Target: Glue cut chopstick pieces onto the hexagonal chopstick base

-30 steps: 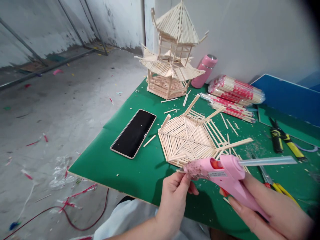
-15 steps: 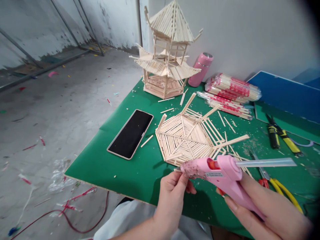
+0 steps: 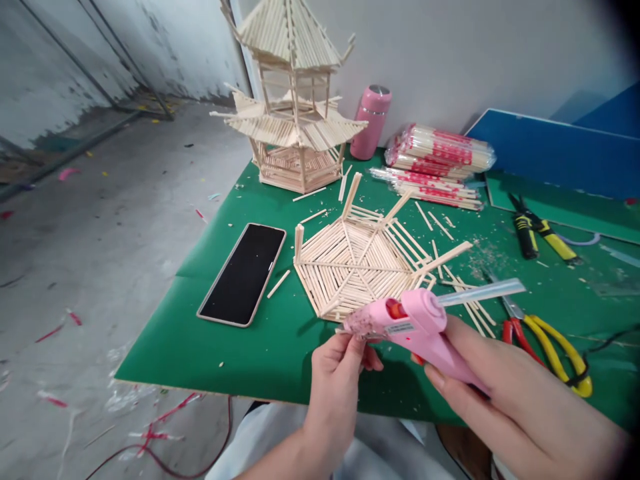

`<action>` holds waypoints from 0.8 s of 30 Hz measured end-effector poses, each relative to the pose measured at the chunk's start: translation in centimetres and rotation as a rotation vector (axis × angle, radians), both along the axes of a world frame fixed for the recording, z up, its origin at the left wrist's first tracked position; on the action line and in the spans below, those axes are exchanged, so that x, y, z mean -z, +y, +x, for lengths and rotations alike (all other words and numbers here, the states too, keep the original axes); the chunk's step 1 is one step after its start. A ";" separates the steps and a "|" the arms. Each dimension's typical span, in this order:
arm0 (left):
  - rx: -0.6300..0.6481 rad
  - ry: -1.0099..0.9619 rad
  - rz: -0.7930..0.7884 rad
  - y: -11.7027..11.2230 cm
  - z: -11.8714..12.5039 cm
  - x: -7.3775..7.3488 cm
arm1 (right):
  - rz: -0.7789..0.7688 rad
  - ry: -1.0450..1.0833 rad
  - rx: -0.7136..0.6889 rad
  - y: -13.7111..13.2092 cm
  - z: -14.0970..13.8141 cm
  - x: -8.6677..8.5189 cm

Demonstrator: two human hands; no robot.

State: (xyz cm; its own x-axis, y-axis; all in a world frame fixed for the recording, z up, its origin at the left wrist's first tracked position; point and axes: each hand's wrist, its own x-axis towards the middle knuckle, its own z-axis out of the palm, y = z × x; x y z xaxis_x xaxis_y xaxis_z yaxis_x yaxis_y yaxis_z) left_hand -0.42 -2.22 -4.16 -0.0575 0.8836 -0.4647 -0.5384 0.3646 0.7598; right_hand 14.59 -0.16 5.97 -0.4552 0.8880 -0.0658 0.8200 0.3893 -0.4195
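My right hand [image 3: 505, 390] grips a pink glue gun [image 3: 407, 327] with a clear glue stick poking out of its back. Its nozzle points left at a short wooden stick [image 3: 345, 331] pinched in the fingers of my left hand [image 3: 337, 373]. Both hands hover over the near edge of the green mat [image 3: 240, 347]. Just beyond them lies a flat hexagonal panel of wooden sticks [image 3: 357, 260] with several sticks jutting from its corners.
A black phone [image 3: 243, 273] lies left of the panel. A tall stick pagoda [image 3: 293, 113] stands at the back, with a pink bottle [image 3: 371, 121] and wrapped chopstick bundles [image 3: 437, 157] beside it. Yellow-handled cutters [image 3: 543, 237] and scissors [image 3: 547, 340] lie at the right.
The view has swung left and down, so everything sits further left in the frame. Both hands keep their grips, with the glue gun nozzle still at the stick.
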 end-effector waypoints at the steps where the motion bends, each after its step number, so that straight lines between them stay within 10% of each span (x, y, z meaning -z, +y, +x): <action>1: 0.001 0.001 0.005 0.0 0.0 0.0 | -0.034 -0.001 -0.024 0.1 -0.1 -0.1; 8: 0.020 -0.015 0.039 -0.1 -0.1 0.2 | -0.202 -0.026 -0.066 0.4 -0.5 -0.2; 24: 0.000 -0.021 -0.019 0.1 0.1 -0.2 | -0.059 0.009 0.066 -0.4 0.2 -0.1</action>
State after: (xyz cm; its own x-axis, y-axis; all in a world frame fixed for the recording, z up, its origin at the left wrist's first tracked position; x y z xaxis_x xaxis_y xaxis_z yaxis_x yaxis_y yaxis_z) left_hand -0.35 -2.17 -3.99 -0.0474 0.8748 -0.4821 -0.5543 0.3785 0.7413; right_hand 14.75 -0.57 6.07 -0.3969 0.9106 -0.1156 0.8393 0.3090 -0.4474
